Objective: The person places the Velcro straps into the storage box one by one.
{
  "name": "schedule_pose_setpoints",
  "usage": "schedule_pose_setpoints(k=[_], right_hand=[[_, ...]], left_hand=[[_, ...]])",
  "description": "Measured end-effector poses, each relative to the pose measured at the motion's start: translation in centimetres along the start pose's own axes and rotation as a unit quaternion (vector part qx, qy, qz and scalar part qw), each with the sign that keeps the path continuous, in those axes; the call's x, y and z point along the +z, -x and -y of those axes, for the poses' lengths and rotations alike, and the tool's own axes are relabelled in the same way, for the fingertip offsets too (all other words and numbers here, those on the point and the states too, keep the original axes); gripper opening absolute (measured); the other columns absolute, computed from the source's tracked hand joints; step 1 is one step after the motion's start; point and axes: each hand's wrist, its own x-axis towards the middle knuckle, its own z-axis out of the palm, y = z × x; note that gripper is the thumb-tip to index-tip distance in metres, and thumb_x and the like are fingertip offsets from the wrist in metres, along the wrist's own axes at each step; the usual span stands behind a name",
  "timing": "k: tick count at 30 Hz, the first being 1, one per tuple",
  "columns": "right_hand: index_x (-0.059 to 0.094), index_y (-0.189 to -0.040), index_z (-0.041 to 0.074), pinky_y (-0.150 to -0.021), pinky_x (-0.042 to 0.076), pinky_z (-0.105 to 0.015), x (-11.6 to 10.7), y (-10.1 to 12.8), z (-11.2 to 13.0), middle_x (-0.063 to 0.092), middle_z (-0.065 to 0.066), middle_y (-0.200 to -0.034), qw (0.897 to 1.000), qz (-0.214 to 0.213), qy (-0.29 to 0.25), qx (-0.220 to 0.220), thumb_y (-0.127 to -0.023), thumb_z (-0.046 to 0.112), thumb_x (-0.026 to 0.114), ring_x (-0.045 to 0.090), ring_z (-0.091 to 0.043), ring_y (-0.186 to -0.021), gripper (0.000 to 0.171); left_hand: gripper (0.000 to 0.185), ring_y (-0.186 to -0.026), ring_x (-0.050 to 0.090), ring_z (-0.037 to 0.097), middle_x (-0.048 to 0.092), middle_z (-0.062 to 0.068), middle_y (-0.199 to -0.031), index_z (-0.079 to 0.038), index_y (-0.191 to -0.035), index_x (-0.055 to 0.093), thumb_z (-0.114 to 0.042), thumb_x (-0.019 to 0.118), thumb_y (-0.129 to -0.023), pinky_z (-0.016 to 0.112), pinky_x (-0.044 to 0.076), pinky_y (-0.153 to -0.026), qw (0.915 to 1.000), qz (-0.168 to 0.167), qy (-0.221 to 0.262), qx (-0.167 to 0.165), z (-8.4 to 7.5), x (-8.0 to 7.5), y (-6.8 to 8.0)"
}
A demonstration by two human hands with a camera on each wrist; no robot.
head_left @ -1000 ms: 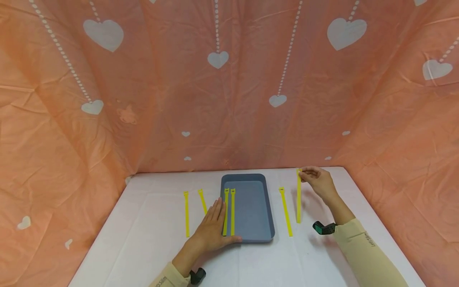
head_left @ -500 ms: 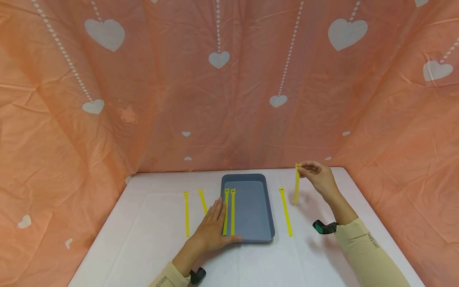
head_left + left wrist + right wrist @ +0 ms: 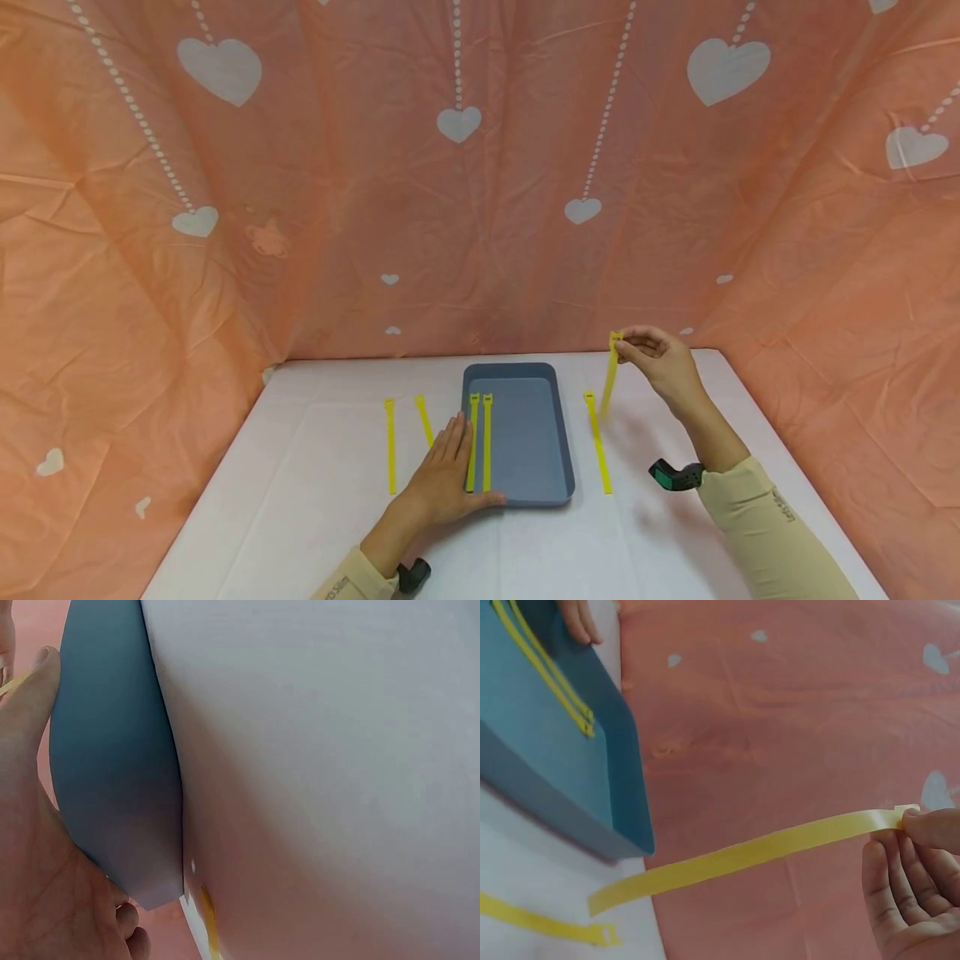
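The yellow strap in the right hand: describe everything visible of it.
The thin yellow strap is a long, flat, flexible band, plastic or fabric by its look, with a small notched head at its top end. The right hand pinches that head between fingertips and holds it up, so the strap hangs clear of the white table, its free tail slanting toward the grey-blue tray. Nothing else touches it.

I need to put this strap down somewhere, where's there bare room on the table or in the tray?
The tray's right half is bare; two straps fill its left side by the left hand. The table is bare left of the outer strap and right of the lying strap.
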Motion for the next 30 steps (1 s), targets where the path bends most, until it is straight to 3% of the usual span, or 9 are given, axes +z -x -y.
schedule_pose_setpoints(k=[9, 30], right_hand=[[0.065, -0.121, -0.014, -0.084, 0.063, -0.025, 1.9, 0.1, 1.1, 0.077, 0.004, -0.102, 0.998, 0.031, -0.056, -0.019, -0.103, 0.003, 0.072, 0.075, -0.009, -0.09, 0.026], [0.064, -0.121, -0.014, -0.085, 0.064, -0.03, 7.7, 1.2, 0.7, 0.074, -0.002, -0.099, 0.993, 0.096, -0.068, 0.028, -0.101, 0.0, 0.073, 0.075, -0.013, -0.086, 0.026]], left_hand=[[0.136, -0.167, 0.0, 0.033, -0.002, 0.019, -0.18, 0.001, -0.171, 0.009, -0.09, 0.061, -0.085, 0.052, 0.01, -0.134, 1.0, -0.008, 0.001, 0.002, 0.1, 0.2, 0.1], [0.133, -0.167, 0.004, 0.036, 0.001, 0.022, -0.179, 0.004, -0.17, 0.01, -0.082, 0.068, -0.087, 0.054, 0.015, -0.134, 1.0, -0.002, 0.002, 0.001, -0.3, -0.5, 0.1]])
